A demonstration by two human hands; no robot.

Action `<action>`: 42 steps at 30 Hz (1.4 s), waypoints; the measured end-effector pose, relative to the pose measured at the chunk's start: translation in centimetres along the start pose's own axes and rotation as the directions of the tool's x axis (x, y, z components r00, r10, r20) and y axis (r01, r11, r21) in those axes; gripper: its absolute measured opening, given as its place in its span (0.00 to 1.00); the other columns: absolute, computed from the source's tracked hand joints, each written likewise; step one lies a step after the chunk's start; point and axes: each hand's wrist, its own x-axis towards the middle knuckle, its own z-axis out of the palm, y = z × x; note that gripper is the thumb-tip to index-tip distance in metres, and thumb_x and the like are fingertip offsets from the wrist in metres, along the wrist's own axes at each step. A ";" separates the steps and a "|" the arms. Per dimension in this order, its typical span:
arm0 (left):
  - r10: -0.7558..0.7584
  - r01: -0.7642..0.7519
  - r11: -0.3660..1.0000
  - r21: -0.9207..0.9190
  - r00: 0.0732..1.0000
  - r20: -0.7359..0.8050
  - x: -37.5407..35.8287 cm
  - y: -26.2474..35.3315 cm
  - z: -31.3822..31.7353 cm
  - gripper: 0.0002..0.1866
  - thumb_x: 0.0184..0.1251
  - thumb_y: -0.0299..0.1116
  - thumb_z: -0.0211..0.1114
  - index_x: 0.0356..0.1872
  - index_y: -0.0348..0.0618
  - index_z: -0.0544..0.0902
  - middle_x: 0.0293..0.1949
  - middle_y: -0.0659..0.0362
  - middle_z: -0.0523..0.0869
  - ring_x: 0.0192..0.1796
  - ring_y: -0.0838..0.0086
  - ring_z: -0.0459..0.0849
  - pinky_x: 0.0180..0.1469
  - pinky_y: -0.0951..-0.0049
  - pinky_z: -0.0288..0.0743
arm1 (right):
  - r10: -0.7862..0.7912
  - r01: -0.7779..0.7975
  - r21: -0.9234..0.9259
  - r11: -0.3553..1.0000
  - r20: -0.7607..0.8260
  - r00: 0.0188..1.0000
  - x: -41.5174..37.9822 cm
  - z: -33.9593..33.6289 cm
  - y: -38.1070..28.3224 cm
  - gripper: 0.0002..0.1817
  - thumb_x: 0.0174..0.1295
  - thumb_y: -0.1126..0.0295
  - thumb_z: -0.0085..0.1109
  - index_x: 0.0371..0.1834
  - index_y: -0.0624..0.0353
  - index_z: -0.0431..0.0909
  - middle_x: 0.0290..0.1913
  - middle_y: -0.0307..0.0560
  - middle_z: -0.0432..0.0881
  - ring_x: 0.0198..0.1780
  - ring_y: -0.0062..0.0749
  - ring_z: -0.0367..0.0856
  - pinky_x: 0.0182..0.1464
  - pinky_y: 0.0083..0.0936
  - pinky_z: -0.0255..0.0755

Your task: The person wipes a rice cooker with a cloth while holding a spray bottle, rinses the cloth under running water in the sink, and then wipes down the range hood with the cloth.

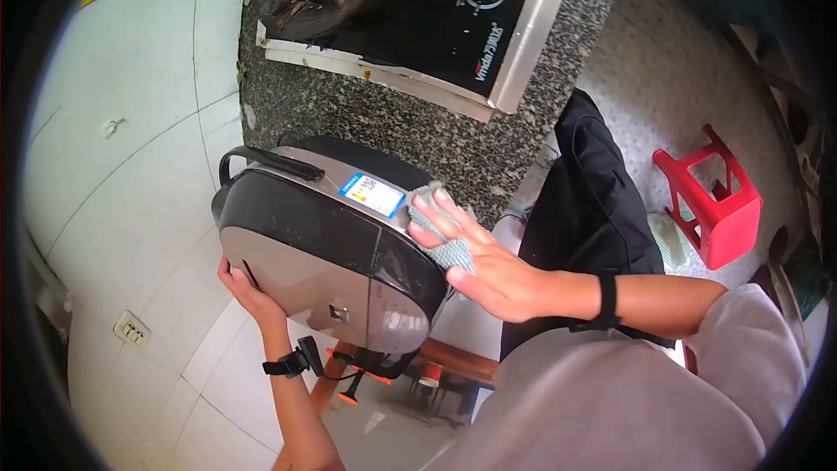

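A black and grey rice cooker [305, 209] with a carrying handle and a blue-white label is tilted at the edge of the granite counter. My left hand [251, 294] grips it from the lower left side, its palm against the grey surface and part of the fingers hidden. My right hand [484, 266] presses a pale green cloth [452, 253] onto the cooker's right end, beside the label [372, 194]. The fingers lie bent over the cloth, thumb lower down. Black bands circle both wrists.
A gas stove [384, 17] with a burner and knob sits on the speckled counter [340, 109]. White tiles [131, 174] with a socket [132, 329] cover the wall. A red stool [719, 201] stands on the floor at right. Dark fabric [602, 201] shows beyond my right arm.
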 end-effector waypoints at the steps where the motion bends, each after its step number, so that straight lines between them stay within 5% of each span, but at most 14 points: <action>1: 0.013 -0.013 1.000 -0.001 1.000 0.002 -0.1 -0.1 -0.1 0.31 0.82 0.54 0.41 0.70 0.36 0.64 0.67 0.48 0.71 0.68 0.62 0.71 0.71 0.62 0.64 | -0.027 0.026 -0.023 0.999 -0.044 0.999 -0.1 0.5 0.9 0.32 0.80 0.48 0.25 0.83 0.48 0.55 0.85 0.50 0.45 0.84 0.61 0.36 0.81 0.59 0.34; 3: 0.001 -0.001 0.999 -0.038 1.000 -0.004 0.2 -0.4 0.1 0.31 0.83 0.53 0.41 0.70 0.36 0.64 0.66 0.48 0.71 0.68 0.62 0.71 0.70 0.62 0.64 | -0.024 0.020 -0.046 0.999 -0.095 0.995 4.0 0.1 1.7 0.32 0.80 0.49 0.26 0.82 0.49 0.57 0.84 0.52 0.50 0.84 0.60 0.41 0.81 0.57 0.36; 4: 0.012 -0.012 0.999 -0.030 1.000 0.000 0.5 -0.6 0.1 0.31 0.83 0.53 0.41 0.70 0.36 0.64 0.66 0.48 0.71 0.68 0.62 0.71 0.70 0.62 0.64 | -0.167 0.160 -0.052 0.986 -0.157 0.974 7.0 0.1 3.2 0.32 0.81 0.49 0.25 0.77 0.54 0.65 0.78 0.58 0.63 0.79 0.58 0.57 0.80 0.50 0.48; 5: 0.032 -0.032 0.999 -0.005 0.999 0.005 0.7 -0.7 0.1 0.31 0.83 0.53 0.40 0.70 0.36 0.64 0.66 0.48 0.71 0.67 0.62 0.71 0.70 0.62 0.64 | -0.216 0.222 0.071 0.973 -0.080 0.973 10.6 -0.6 3.7 0.32 0.81 0.49 0.25 0.69 0.59 0.72 0.69 0.61 0.73 0.70 0.56 0.69 0.74 0.43 0.60; 6: 0.049 -0.049 0.999 0.019 0.999 0.012 0.4 -0.8 -0.2 0.31 0.83 0.53 0.40 0.70 0.35 0.64 0.66 0.47 0.72 0.67 0.62 0.71 0.70 0.62 0.64 | -0.044 0.018 0.158 0.987 0.162 0.986 13.5 -1.1 4.1 0.31 0.82 0.51 0.28 0.66 0.65 0.72 0.64 0.64 0.76 0.67 0.59 0.72 0.73 0.40 0.61; 12: 0.060 -0.059 0.998 -0.014 0.998 0.031 0.4 -0.4 0.0 0.32 0.83 0.54 0.40 0.69 0.35 0.64 0.65 0.47 0.72 0.67 0.63 0.72 0.70 0.63 0.63 | -0.179 0.161 -0.128 0.979 -0.148 0.973 3.7 1.1 1.1 0.29 0.81 0.56 0.29 0.80 0.53 0.61 0.82 0.54 0.54 0.83 0.57 0.47 0.81 0.55 0.40; 18: 0.057 -0.056 0.997 -0.043 0.998 0.029 0.5 -0.8 0.0 0.32 0.83 0.55 0.40 0.69 0.34 0.65 0.65 0.47 0.72 0.67 0.63 0.72 0.70 0.63 0.64 | -0.272 0.206 -0.273 0.940 -0.232 0.934 -0.5 2.8 1.9 0.31 0.78 0.57 0.37 0.83 0.50 0.53 0.82 0.54 0.56 0.82 0.59 0.48 0.81 0.59 0.38; 23: 0.030 -0.030 0.999 -0.019 1.000 -0.007 0.4 -1.2 -0.4 0.32 0.82 0.56 0.42 0.69 0.35 0.66 0.65 0.48 0.73 0.67 0.64 0.72 0.70 0.63 0.64 | -0.281 0.289 -0.034 0.957 -0.372 0.885 8.6 1.2 3.1 0.28 0.79 0.55 0.33 0.72 0.59 0.70 0.71 0.65 0.71 0.73 0.64 0.64 0.78 0.55 0.50; 26: 0.051 -0.050 0.996 -0.070 0.999 0.003 1.7 -3.1 -0.9 0.31 0.82 0.55 0.43 0.68 0.35 0.67 0.65 0.50 0.73 0.67 0.64 0.72 0.71 0.63 0.64 | -0.083 0.121 0.188 0.975 -0.197 0.977 8.5 1.0 4.3 0.35 0.81 0.51 0.28 0.46 0.68 0.84 0.56 0.73 0.79 0.70 0.63 0.68 0.73 0.54 0.56; 31: -0.009 0.015 0.985 -0.172 0.999 0.033 1.4 -3.3 -1.0 0.30 0.83 0.55 0.43 0.66 0.37 0.68 0.65 0.51 0.73 0.67 0.65 0.71 0.71 0.63 0.63 | -0.087 0.063 -0.084 0.994 -0.327 0.941 -0.4 3.2 1.9 0.27 0.80 0.55 0.35 0.81 0.42 0.60 0.85 0.41 0.47 0.83 0.58 0.41 0.80 0.63 0.32; 35: -0.059 0.062 0.987 -0.145 0.998 0.023 0.6 -1.7 -0.6 0.31 0.82 0.57 0.41 0.66 0.38 0.68 0.65 0.51 0.73 0.67 0.65 0.71 0.71 0.63 0.64 | 0.017 -0.010 0.019 1.000 -0.406 0.914 -2.6 5.6 4.2 0.27 0.79 0.61 0.39 0.81 0.45 0.60 0.84 0.48 0.48 0.83 0.62 0.40 0.81 0.62 0.33; 37: -0.067 0.069 0.987 -0.145 0.998 0.017 0.7 -1.6 -0.3 0.32 0.82 0.58 0.41 0.66 0.38 0.68 0.65 0.51 0.73 0.67 0.65 0.72 0.71 0.63 0.64 | 0.013 0.064 0.144 0.987 -0.478 0.878 -0.2 5.3 6.1 0.31 0.82 0.50 0.27 0.80 0.53 0.61 0.83 0.55 0.51 0.83 0.60 0.41 0.82 0.53 0.35; 40: -0.101 0.103 0.986 -0.133 0.995 0.019 0.5 -1.6 -0.7 0.34 0.82 0.60 0.42 0.68 0.38 0.68 0.66 0.51 0.73 0.68 0.64 0.71 0.71 0.63 0.64 | 0.039 0.017 0.345 0.939 -0.157 0.987 5.4 1.8 10.5 0.31 0.83 0.52 0.23 0.77 0.58 0.64 0.80 0.58 0.58 0.83 0.53 0.47 0.83 0.43 0.38; 42: -0.114 0.118 0.984 -0.136 0.993 0.033 0.4 -1.0 -0.5 0.35 0.81 0.61 0.41 0.69 0.37 0.67 0.67 0.51 0.72 0.68 0.64 0.71 0.71 0.63 0.64 | -0.021 0.086 0.277 0.957 -0.229 0.973 5.2 2.4 9.9 0.32 0.83 0.52 0.22 0.77 0.59 0.63 0.81 0.58 0.57 0.83 0.52 0.46 0.83 0.42 0.37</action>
